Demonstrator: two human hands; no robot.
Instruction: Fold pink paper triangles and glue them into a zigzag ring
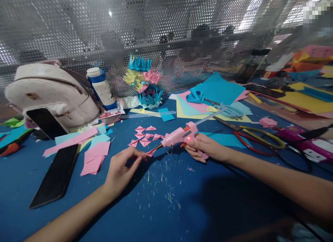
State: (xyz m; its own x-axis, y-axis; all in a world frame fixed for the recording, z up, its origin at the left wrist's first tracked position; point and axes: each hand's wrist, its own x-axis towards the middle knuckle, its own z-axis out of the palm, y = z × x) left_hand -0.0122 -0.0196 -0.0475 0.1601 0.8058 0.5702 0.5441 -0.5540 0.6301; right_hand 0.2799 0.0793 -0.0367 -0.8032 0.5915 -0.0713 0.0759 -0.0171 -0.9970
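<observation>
Between the thumb and fingertips of my left hand (pixel 121 165) is a small folded pink paper piece (pixel 150 153). My right hand (pixel 200 147) is wrapped round the handle of a pink hot glue gun (pixel 175 136), whose small light glows red. The gun's nozzle points left and meets or nearly meets the held paper piece. A clear glue stick (pixel 208 118) sticks out of its back end. Just beyond the nozzle, several folded pink paper triangles (pixel 144 141) lie on the blue table (pixel 145 207).
Scissors (pixel 249 134), a purple power strip (pixel 307 143) and cords lie at right. Coloured sheets (pixel 215 91) and folded-paper flowers (pixel 150 96) stand or lie behind. A phone (pixel 56 176), pink paper strips (pixel 96 157), backpack (pixel 52 89) and bottle (pixel 102 89) are at left.
</observation>
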